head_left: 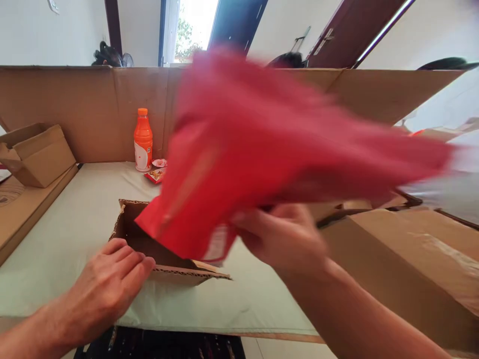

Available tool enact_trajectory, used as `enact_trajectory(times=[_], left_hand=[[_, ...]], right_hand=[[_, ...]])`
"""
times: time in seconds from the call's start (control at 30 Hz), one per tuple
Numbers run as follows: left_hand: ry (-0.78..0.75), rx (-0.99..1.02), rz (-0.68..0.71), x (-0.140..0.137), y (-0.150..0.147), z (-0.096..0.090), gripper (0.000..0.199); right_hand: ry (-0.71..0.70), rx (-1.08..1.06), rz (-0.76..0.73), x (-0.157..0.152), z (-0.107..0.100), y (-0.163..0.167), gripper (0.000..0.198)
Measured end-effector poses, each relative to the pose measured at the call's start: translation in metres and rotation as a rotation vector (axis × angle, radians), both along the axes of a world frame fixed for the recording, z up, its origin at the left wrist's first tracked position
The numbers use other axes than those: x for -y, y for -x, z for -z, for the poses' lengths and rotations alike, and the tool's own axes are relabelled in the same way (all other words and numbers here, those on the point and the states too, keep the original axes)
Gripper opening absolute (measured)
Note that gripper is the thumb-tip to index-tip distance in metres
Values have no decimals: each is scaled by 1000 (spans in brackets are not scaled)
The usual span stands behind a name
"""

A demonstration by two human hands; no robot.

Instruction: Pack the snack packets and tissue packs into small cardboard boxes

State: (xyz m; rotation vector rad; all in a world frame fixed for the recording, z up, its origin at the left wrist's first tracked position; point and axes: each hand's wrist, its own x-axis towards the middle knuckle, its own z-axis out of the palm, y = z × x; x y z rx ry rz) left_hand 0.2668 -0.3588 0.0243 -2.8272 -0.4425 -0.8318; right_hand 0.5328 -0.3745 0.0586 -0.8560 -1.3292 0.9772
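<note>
An open cardboard box (pixel 175 274) stands near the front of the pale table. My left hand (pixel 108 284) is curled over its near left rim. A floppy red item (pixel 239 144), a cloth or a bag with a white label, is smeared by motion. It is raised over the box, and its lower left corner hangs across the opening. My right hand (pixel 284 234) is closed on its lower edge, partly hidden behind it. The red item covers much of the box's right side, and the part of the inside that shows looks dark.
An orange bottle (pixel 142 142) stands at the back beside a small red packet (pixel 155 175). A tall cardboard wall (pixel 75 114) runs along the far edge. Another open box (pixel 41 154) sits at the left, and a large carton (pixel 392 264) flanks the right side.
</note>
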Motion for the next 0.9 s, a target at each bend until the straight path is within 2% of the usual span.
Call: enact_trajectory(times=[0.07,0.13,0.2,0.3,0.4,0.5,0.6,0.7,0.8,0.9], left_hand=[[-48,0,7,4,0,3,22],[-49,-9,5,6,2,3,23],[-22,-22,24,7,4,2,26],[-6,-26,52,5,5,-1,32],[6,-9,57,2,4,0,31],[48,2,50,2,4,4,29],[105,29,26,5,8,9,21],[138,50,-10,9,11,11,16],[127,67,-88,10,9,5,16],[60,-39,-142,4,2,-4,28]], right_hand=[[30,95,-91,-21,2,20,18],[69,338,-140,-33,-1,28,9],[100,696,-120,-35,-13,27,5],[100,1203,-109,-30,-42,22,13],[105,1541,-152,-28,-65,28,17],[159,1761,-296,-34,-68,42,15],[190,1809,-512,-44,-53,54,18],[198,1753,-668,-52,-27,61,22],[235,1680,-769,-56,-3,62,31],[239,1588,-810,-55,8,60,40]])
